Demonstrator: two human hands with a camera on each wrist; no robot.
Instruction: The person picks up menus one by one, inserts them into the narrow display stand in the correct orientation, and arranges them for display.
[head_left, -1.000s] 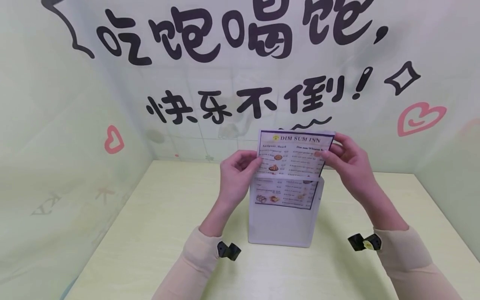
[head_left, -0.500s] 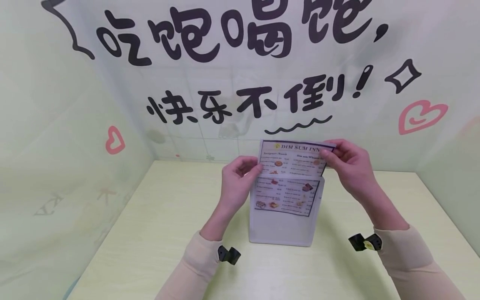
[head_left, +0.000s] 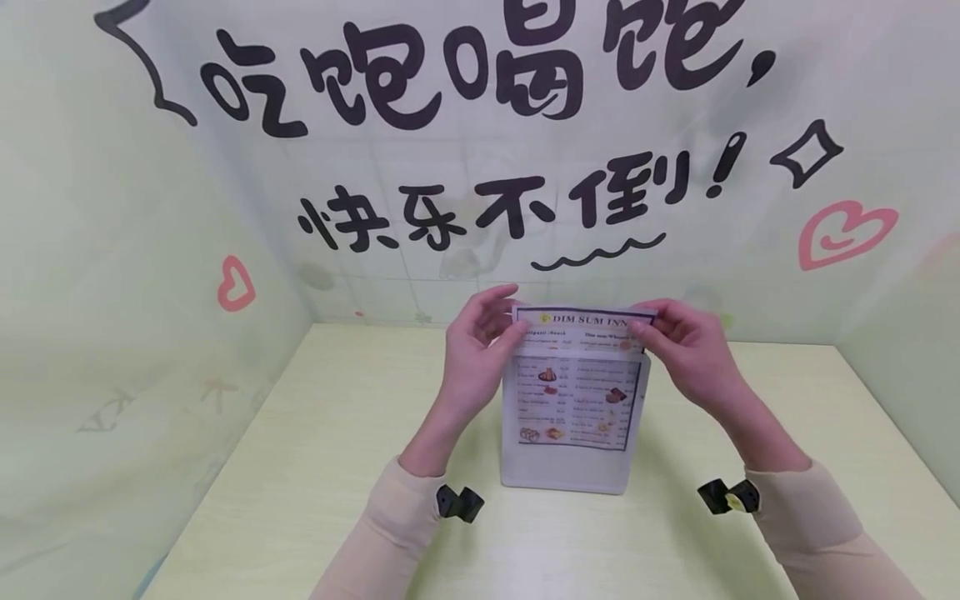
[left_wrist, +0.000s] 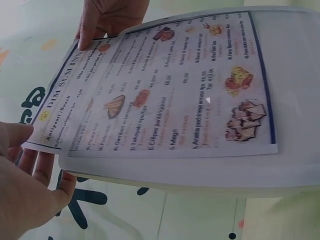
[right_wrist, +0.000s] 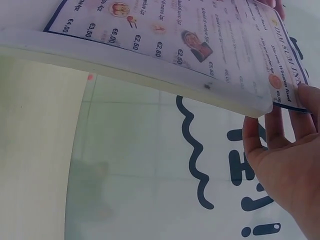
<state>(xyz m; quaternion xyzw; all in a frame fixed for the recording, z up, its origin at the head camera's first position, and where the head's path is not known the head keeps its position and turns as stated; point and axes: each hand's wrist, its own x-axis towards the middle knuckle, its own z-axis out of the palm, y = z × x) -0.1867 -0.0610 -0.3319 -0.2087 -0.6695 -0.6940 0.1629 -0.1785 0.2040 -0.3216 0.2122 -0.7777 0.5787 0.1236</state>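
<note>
A printed paper menu headed "DIM SUM INN" (head_left: 577,335) stands partly inside a whitish, see-through upright holder (head_left: 566,469). Its top strip sticks out above the holder's upper edge, while the lower part shows through the front panel. My left hand (head_left: 474,362) pinches the menu's upper left side, thumb in front and fingers behind. At the upper right corner, my right hand (head_left: 693,354) grips the paper the same way. In the right wrist view, fingertips of the right hand (right_wrist: 287,155) come right up to the holder's top corner.
The holder stands on a pale wooden table (head_left: 337,433). Behind it hangs a light printed curtain (head_left: 420,283) with black lettering and pink hearts. Small black devices (head_left: 459,503) are strapped on both sleeved wrists.
The menu has slid down into the holder, so less of it shows above the edge. Both hands have come down with it, and the left index finger has lifted.
</note>
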